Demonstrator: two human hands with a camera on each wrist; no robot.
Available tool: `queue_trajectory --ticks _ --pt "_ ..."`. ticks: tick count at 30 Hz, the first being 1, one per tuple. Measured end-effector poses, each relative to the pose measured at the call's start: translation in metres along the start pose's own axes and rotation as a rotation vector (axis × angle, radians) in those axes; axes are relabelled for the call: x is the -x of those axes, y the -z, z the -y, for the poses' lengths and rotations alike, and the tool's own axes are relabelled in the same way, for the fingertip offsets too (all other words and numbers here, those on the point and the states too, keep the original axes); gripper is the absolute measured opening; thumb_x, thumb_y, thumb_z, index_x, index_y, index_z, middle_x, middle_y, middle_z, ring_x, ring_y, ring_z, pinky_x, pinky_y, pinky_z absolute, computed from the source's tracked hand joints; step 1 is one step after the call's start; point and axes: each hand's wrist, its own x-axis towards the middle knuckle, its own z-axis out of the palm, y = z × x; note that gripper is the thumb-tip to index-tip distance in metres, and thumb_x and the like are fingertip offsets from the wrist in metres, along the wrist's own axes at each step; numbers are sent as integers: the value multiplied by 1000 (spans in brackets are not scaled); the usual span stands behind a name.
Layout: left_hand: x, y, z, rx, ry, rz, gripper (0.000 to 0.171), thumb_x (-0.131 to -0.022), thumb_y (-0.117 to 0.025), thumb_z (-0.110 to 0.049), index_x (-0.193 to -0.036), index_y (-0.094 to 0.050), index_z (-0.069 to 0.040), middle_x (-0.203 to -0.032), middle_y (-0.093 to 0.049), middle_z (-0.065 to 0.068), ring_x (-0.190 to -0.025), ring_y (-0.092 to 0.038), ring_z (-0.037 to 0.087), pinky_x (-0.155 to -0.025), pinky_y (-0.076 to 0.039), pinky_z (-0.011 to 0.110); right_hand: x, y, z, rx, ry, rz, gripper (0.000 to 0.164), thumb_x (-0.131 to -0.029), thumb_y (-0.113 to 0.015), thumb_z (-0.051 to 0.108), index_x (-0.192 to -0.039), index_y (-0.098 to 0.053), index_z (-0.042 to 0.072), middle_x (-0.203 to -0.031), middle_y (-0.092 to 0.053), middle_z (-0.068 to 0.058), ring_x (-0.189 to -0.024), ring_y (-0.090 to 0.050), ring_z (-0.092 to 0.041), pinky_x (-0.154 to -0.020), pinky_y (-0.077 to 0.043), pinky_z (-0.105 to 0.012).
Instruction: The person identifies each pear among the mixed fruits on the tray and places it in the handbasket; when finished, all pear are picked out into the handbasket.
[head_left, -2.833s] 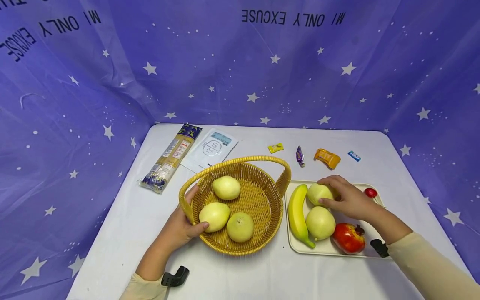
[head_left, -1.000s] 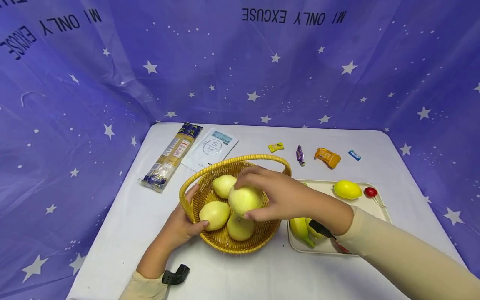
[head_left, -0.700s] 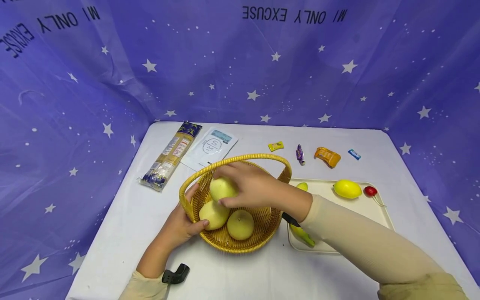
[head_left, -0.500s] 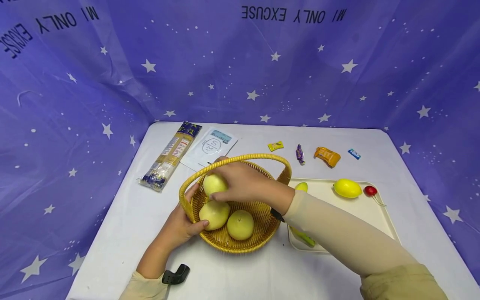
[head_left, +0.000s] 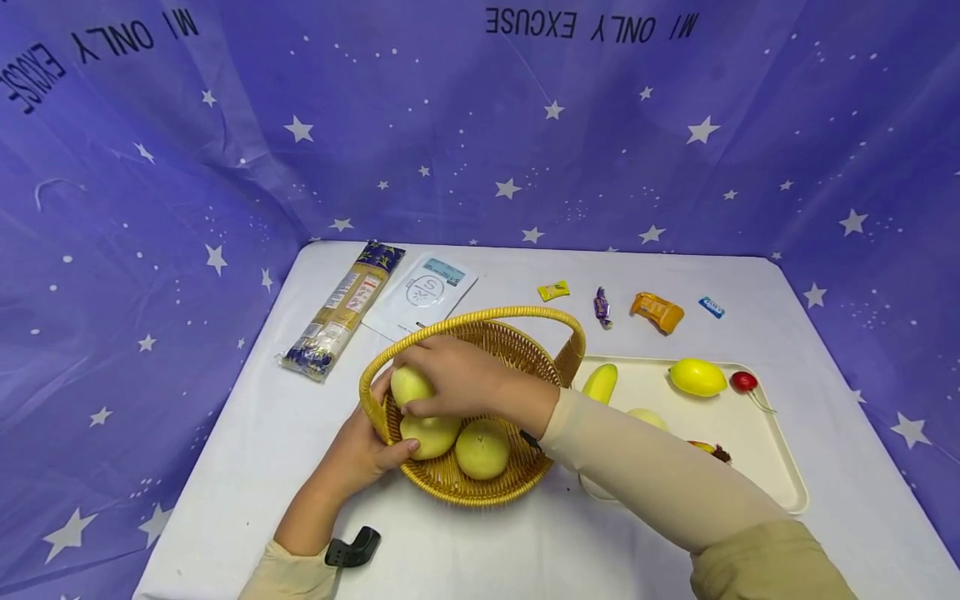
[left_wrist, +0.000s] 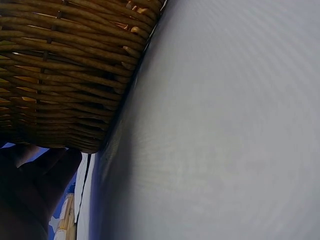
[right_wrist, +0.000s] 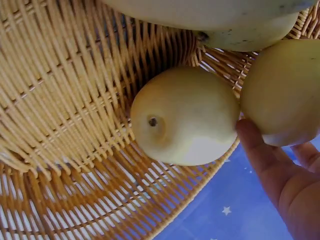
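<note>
In the head view my left hand grips the near left rim of a wicker basket; its thumb lies against a pale yellow-green fruit. My left fingers press the basket's outer side in the left wrist view. My right hand reaches under the basket's arched handle, its fingers curled over another pale round fruit at the left inner side. A similar fruit with a stem mark lies in front. In the right wrist view a further fruit shows partly hidden at the top.
Right of the basket, a cream tray holds a banana, lemon, small red fruit, pale fruit and pomegranate, some partly behind my right arm. Wrapped sweets, a noodle packet and a white sachet lie behind.
My right hand has carried a pale fruit from the tray leftward into the basket, to its left inner side. The lemon behind it came into sight. My left hand kept its hold.
</note>
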Motion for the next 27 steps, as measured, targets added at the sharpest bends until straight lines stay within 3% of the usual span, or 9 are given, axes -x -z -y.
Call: queue_trajectory --ticks 4,10,14,18,21,27 --pt "0 0 3 0 7 4 104 -75 -82 -31 -155 -16 -32 -140 -46 -8 -119 -53 15 -102 -39 25 -1 -2 3 57 -14 12 55 -82 -71 50 -126 -57 22 -115 -58 0 -100 -55 -13 -81 -49 -27" --pt "4 -1 4 -40 42 -16 106 -75 -83 -33 -156 -14 -29 -148 -40 6 -129 -45 25 -105 -33 24 1 -11 -8 181 -85 108 62 -78 -71 54 -130 -57 21 -123 -54 1 -103 -58 -16 -84 -50 -33" --pt "5 -1 2 -45 59 -14 108 -74 -83 -31 -156 -13 -28 -145 -42 12 -126 -49 27 -104 -34 24 6 -20 -17 138 -108 134 65 -78 -72 56 -131 -57 20 -124 -53 2 -98 -60 -15 -85 -51 -32" --pt "4 1 -9 -35 53 -10 107 -75 -82 -26 -156 -13 -21 -145 -42 18 -126 -49 33 -106 -36 34 7 -20 -19 121 -108 128 66 -79 -71 57 -132 -55 20 -126 -52 1 -98 -60 -15 -85 -51 -33" --pt "4 3 -24 -20 47 -1 104 -76 -81 -21 -156 -14 -15 -144 -41 23 -125 -48 37 -105 -36 42 9 -13 -17 132 -114 127 68 -79 -70 58 -134 -54 21 -129 -52 1 -102 -60 -16 -86 -50 -34" --pt "3 5 -38 -28 33 8 101 -77 -79 -19 -155 -15 -9 -142 -42 24 -123 -49 39 -103 -39 39 27 27 -5 66 -91 65 55 -86 -65 54 -132 -56 26 -132 -53 6 -119 -52 -16 -97 -44 -37"
